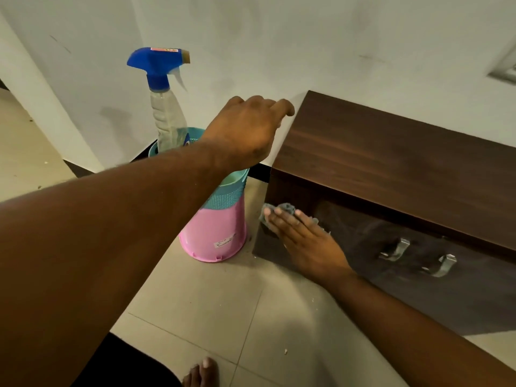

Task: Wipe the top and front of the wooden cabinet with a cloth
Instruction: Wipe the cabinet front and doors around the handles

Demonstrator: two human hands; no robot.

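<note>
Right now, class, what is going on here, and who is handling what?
A person is wiping the front of the wooden cabinet. The right hand presses a grey cloth flat against the front's left end. The left hand hovers by the top's left corner, holding nothing. A spray bottle stands in a teal basket on an upturned pink bucket beside the cabinet.

Tally of things in view
One wooden cabinet point(391, 152) at 3 o'clock, two metal handles point(395, 250) point(442, 265), one grey cloth point(287, 208), one spray bottle point(167, 113) at 11 o'clock, two plastic baskets point(226, 192) point(215, 236), two hands point(245, 129) point(304, 238), one bare foot point(202, 374) at 6 o'clock.
</note>
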